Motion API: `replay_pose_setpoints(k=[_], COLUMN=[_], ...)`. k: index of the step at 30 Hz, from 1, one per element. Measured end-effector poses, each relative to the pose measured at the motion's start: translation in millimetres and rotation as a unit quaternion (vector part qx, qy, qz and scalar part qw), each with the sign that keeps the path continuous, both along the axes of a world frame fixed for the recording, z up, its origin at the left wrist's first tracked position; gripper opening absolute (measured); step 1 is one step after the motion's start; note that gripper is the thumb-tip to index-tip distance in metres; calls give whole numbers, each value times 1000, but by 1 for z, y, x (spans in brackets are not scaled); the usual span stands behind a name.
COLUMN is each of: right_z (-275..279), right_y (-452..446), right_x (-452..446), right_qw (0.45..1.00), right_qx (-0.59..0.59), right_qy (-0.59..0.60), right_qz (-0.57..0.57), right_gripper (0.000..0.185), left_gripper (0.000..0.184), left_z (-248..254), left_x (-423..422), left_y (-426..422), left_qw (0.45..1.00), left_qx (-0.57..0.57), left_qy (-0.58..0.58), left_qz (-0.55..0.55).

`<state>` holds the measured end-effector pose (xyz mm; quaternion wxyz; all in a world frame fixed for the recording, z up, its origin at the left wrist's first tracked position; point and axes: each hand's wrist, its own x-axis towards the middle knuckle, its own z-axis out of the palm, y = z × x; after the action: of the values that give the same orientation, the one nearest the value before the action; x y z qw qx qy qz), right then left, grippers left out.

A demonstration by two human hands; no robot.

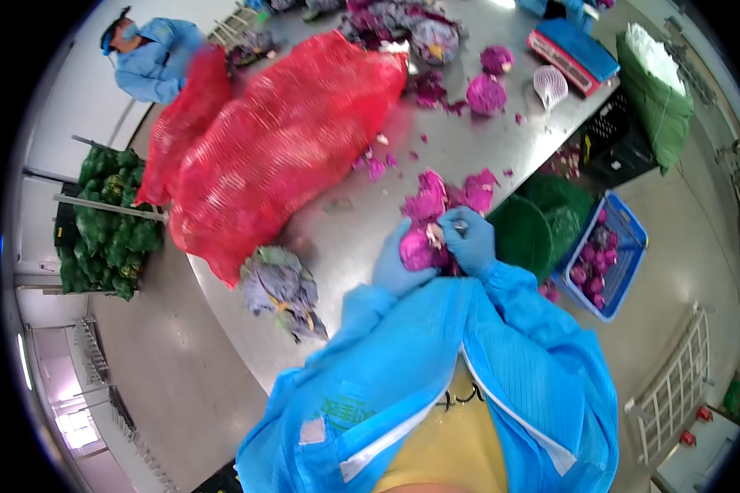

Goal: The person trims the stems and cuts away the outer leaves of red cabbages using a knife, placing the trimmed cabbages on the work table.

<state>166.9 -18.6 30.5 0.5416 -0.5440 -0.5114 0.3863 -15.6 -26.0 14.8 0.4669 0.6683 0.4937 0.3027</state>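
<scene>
Near the table's front edge, my blue-gloved left hand (396, 264) is closed around the side of a red cabbage (418, 250). My right hand (472, 243), also gloved, is closed at the cabbage's right side on a small tool with a metallic end (460, 227); most of it is hidden by the fingers. Pale cut stem shows between the hands. Loose purple outer leaves (427, 197) lie just beyond the cabbage. To the left sits an untrimmed cabbage (278, 287) with grey-green outer leaves.
A large red mesh sack (263, 140) covers the table's left side. Trimmed cabbages (486, 94) lie farther back, near a scale (573, 56). Right of the table are a green bin (520, 234) and a blue crate (633, 267) of cabbages. A co-worker (152, 56) stands far left.
</scene>
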Motion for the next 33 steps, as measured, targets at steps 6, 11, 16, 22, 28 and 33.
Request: replay_pose_setpoints(k=[6, 11, 16, 22, 28, 33], right_z=[-13, -64, -62, -53, -9, -9], right_y=[0, -44, -92, -105, -96, -75], right_x=[52, 83, 70, 75, 62, 65], right_qw=[990, 968, 923, 899, 931, 969], right_qx=[-110, -198, -276, -292, -268, -213], right_qy=[-12, 130, 266, 326, 245, 111], right_qz=[-89, -84, -22, 21, 25, 60], right_gripper=[25, 40, 30, 32, 34, 23], left_gripper=[89, 72, 66, 71, 73, 74], left_z=[-3, -9, -7, 0, 22, 15], left_x=[-1, -5, -9, -4, 1, -4], left_y=[4, 16, 20, 20, 12, 10], left_qw=[968, 894, 815, 696, 624, 640], left_qx=[-106, -220, -331, -447, -476, -483], left_qy=[-215, -362, -455, -548, -617, -597], left_qz=[78, 144, 140, 121, 49, 25])
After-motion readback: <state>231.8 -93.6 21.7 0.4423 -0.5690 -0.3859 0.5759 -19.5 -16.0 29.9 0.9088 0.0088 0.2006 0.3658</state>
